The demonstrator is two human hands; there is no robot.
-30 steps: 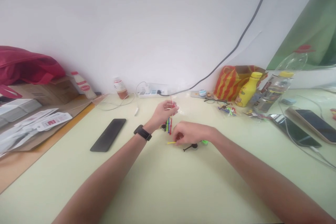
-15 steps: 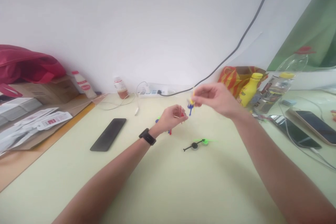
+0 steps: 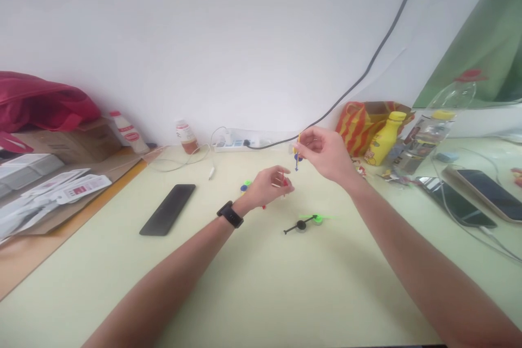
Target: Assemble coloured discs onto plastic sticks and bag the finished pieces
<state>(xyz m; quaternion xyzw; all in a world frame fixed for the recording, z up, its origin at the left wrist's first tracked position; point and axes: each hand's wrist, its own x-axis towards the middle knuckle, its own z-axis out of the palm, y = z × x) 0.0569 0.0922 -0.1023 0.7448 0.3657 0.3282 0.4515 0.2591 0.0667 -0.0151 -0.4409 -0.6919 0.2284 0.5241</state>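
My left hand [image 3: 267, 187], with a black watch on its wrist, is closed in a pinch on a small red plastic piece [image 3: 285, 181]. Higher and to the right, my right hand [image 3: 322, 152] pinches a small yellow-and-blue piece [image 3: 298, 159] that hangs upright, its blue pointed end down. The two held pieces are apart. On the table below lies a black piece [image 3: 301, 225] with a round hub and arrow-tipped arms, touching a bright green one [image 3: 317, 219]. Behind my left hand, green, blue and yellow bits [image 3: 244, 187] are partly hidden.
A black phone [image 3: 168, 210] lies left. Along the wall stand a drink bottle [image 3: 186, 136], a power strip [image 3: 236, 144], a striped bag [image 3: 354, 125] and a yellow bottle [image 3: 385, 138]. More phones [image 3: 457, 201] with a charging cable lie right. Cardboard boxes [image 3: 77, 141] are at far left.
My right hand has moved slightly up and left, and the yellow-and-blue piece has turned in its fingers. My left hand stays nearly in place, with the red piece still pinched.
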